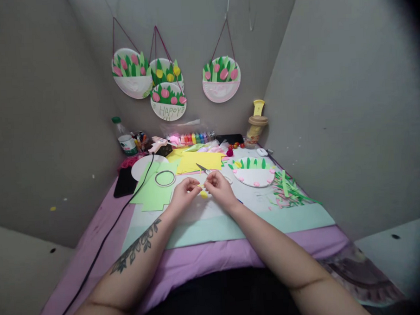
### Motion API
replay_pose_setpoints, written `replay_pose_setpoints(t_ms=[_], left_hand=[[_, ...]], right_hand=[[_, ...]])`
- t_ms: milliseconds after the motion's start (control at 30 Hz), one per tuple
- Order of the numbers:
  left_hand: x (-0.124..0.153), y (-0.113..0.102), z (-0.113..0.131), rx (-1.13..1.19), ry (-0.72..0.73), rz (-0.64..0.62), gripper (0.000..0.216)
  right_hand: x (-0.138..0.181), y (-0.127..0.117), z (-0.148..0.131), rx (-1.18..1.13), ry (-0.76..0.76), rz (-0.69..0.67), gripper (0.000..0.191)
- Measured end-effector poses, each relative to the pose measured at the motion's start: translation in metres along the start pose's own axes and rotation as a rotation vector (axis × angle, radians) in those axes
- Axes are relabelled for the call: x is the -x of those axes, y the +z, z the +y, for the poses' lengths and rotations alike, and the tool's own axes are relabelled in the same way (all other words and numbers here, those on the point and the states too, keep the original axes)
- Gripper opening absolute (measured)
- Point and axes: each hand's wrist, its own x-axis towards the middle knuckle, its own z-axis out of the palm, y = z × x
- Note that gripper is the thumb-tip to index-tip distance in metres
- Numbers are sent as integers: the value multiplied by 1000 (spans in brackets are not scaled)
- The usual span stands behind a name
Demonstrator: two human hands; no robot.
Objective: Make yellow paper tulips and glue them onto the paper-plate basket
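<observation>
My left hand (186, 191) and my right hand (219, 189) meet over the middle of the table, each with its fingers pinched. Between their fingertips shows a small yellow paper piece (200, 185), mostly hidden by the fingers. Just below them is another yellow paper piece (203, 194), rounded in shape. Scissors (201, 168) lie just beyond my right hand, blades pointing left and handles partly covered. To the right rests a white paper plate (254, 176) with green paper leaves, a yellow shape and pink bits along it.
Yellow sheets (201, 161) and green sheets (156, 192) cover the left and middle. A tape ring (165, 178) lies on the green paper. A glue gun (158, 144) trails a black cord (112, 227). Paper scraps (290, 191) pile at right; a bottle (125, 140) stands back left.
</observation>
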Motion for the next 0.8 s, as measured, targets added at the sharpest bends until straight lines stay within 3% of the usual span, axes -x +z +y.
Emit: replay_pose_setpoints(t_ms=[133, 400, 633, 800], left_hand=[[2, 0, 6, -14, -43, -40, 22], [2, -2, -2, 145, -211, -11, 32], [5, 2, 1, -54, -199, -18, 21], [5, -4, -1, -78, -205, -31, 16]], right_hand=[[1, -2, 1, -155, 138, -30, 21], [-8, -18, 7, -297, 310, 95, 20], [-4, -12, -1, -320, 480, -49, 21], [0, -2, -8, -335, 492, -146, 21]])
